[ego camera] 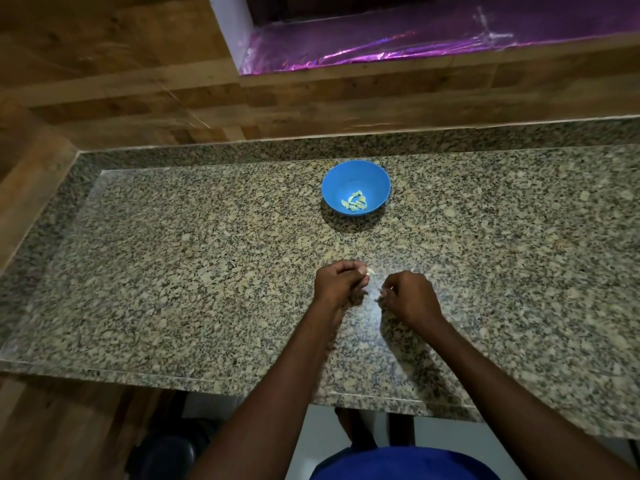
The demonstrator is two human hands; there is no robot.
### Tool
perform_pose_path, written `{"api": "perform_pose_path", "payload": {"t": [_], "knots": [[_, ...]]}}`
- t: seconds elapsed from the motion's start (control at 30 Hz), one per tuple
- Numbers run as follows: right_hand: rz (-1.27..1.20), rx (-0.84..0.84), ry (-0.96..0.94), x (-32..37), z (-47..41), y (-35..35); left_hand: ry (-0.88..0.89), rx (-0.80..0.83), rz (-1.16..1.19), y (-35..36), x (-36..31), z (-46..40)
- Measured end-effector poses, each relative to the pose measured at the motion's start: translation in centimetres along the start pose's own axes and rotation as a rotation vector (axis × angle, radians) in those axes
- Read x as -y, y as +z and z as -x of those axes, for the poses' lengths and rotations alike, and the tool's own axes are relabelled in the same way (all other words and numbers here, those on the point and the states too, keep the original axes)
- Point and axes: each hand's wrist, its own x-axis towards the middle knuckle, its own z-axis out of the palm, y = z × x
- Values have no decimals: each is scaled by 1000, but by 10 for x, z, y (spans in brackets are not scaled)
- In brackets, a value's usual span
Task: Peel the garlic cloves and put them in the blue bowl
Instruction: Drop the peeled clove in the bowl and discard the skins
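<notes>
The blue bowl (356, 187) stands on the granite counter (173, 271) toward the back, with several peeled garlic cloves (354, 202) lying in its bottom. Closer to me, my left hand (337, 282) is curled and pinches a pale garlic clove (370, 271) at its fingertips. A short gap to the right, my right hand (408, 296) is curled too, pinching a small whitish scrap of garlic skin (380, 298). Both hands hover just above the counter, well in front of the bowl.
A wood-panelled wall (138, 81) runs behind and to the left of the counter. A recess lined with shiny purple foil (398, 43) sits above the back wall. The counter's front edge (207, 382) is close to my body.
</notes>
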Motion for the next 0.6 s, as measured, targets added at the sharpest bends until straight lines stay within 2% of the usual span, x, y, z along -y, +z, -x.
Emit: {"api": "perform_pose_path", "payload": {"t": [0.2, 0.37, 0.5, 0.6], "knots": [[49, 33, -25, 1, 0, -4, 28, 106, -5, -7, 1, 3], [29, -1, 3, 3, 4, 0, 27, 101, -37, -10, 1, 2], [-258, -48, 135, 4, 6, 4, 4, 98, -74, -13, 1, 4], [-498, -22, 147, 5, 6, 3, -11, 95, -106, -13, 3, 5]]}}
